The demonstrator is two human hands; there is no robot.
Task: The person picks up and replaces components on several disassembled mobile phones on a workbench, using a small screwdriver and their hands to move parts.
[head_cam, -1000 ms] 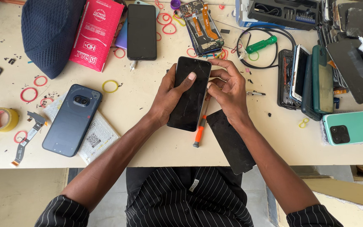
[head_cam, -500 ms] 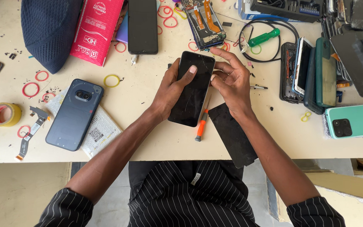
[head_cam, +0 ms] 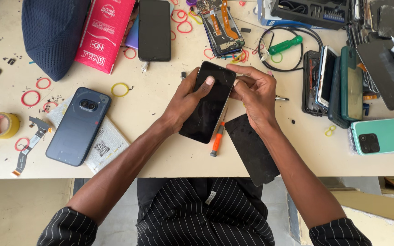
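Black phone [head_cam: 208, 102], screen up, held just above the table [head_cam: 160, 150]: my left hand [head_cam: 185, 102] grips it, thumb on glass; my right hand [head_cam: 254, 91] pinches its upper edge. Risk: a slipped grip drops it onto the orange screwdriver [head_cam: 217, 140] beneath. Beyond: opened phone [head_cam: 220, 25].

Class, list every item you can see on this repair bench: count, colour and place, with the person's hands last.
held phone: 1, black, centre
orange screwdriver: 1, under the held phone
black panel: 1, front edge
dark blue phone: 1, left
teal phone: 1, right
tape roll: 1, yellow, far left
blue cap: 1, top left
green screwdriver: 1, top
left hand: grips the phone
right hand: at the phone's right edge
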